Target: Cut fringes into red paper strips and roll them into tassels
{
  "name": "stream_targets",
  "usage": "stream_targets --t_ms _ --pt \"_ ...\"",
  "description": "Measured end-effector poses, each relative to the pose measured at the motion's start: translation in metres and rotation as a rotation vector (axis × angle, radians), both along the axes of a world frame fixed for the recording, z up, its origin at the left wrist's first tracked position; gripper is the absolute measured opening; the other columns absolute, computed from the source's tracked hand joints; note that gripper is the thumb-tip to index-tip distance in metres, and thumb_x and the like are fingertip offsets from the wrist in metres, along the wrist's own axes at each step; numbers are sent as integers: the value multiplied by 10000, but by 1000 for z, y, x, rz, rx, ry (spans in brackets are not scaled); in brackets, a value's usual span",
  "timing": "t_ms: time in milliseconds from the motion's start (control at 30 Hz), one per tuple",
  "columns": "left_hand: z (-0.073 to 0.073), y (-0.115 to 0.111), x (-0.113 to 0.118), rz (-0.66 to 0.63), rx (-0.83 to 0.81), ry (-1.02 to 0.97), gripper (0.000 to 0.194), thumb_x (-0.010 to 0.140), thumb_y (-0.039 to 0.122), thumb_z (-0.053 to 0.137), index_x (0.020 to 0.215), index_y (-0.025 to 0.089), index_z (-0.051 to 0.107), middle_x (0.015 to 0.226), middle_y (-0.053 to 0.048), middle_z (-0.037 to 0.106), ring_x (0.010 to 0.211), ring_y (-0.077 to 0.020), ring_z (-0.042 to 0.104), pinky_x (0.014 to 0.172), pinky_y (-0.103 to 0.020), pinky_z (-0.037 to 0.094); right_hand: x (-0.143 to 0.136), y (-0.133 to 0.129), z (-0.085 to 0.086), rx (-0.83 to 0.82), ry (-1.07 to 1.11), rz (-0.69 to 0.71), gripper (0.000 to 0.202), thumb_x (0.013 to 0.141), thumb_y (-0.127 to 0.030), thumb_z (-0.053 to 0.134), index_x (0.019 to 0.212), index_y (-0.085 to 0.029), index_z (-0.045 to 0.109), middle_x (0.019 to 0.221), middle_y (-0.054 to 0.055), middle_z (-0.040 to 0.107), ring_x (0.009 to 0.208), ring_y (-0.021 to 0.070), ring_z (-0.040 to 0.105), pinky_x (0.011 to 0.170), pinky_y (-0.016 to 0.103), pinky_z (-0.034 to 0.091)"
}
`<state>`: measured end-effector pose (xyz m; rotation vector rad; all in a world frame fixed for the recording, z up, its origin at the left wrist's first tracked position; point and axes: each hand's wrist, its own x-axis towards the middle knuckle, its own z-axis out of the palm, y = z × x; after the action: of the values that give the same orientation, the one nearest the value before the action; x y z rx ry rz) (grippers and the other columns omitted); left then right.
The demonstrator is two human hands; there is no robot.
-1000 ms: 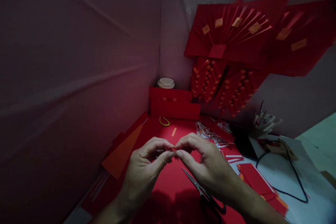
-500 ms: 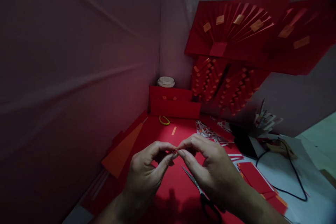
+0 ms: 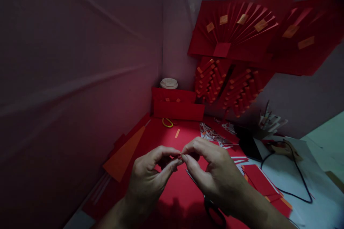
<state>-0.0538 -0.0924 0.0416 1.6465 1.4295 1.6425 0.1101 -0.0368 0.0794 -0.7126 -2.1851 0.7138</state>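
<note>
Between the fingertips of both hands is a small red paper roll [image 3: 179,156], mostly hidden by the fingers. My left hand [image 3: 150,171] pinches it from the left with thumb and forefinger. From the right, my right hand [image 3: 215,168] pinches it too, and the two hands' fingertips nearly touch. Below them lies a large red sheet [image 3: 172,196]. A pair of scissors with dark handles [image 3: 215,213] rests on it, partly under my right hand. Ahead of the hands, a short orange strip [image 3: 177,133] lies on the red sheet.
Yellow-handled scissors [image 3: 167,123] lie before a red paper box [image 3: 178,110]. An orange sheet [image 3: 125,154] is at left. Paper scraps [image 3: 215,134], red pieces [image 3: 263,184] and a black cable [image 3: 298,175] are at right. Red fan decorations [image 3: 242,32] hang above.
Both hands stay together at the small red roll, with only slight finger movement. The whole view has shifted a little.
</note>
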Motion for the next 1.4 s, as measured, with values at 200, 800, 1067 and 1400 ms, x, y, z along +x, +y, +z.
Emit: stream_targets --t_ms 200,800,1067,1400 --pt "2 2 1 15 -44 56 60 790 209 732 849 198 731 715 -5 744 601 -144 674 587 -217 536 0 2 1 -47 -10 2 154 838 -62 576 791 -184 657 734 3 637 661 147 597 618 246 445" --pt "0 4 -2 -20 -104 55 106 786 280 750 790 190 693 674 -2 714 595 -138 651 575 -209 514 11 4 6 -57 -122 90 125 875 -81 599 842 -199 623 779 -15 647 710 139 586 663 254 428" --pt "0 3 -3 -75 -71 55 89 789 260 749 791 186 701 695 -11 708 605 -139 631 567 -215 501 14 6 12 -88 -185 142 128 888 -80 596 879 -194 654 802 -22 658 711 125 582 659 241 432" --pt "-5 3 -4 -115 -26 91 50 802 193 725 801 185 676 727 1 693 602 -122 595 567 -213 485 12 9 3 -50 -156 112 75 859 -155 680 811 -186 631 761 -16 647 693 137 589 654 247 435"
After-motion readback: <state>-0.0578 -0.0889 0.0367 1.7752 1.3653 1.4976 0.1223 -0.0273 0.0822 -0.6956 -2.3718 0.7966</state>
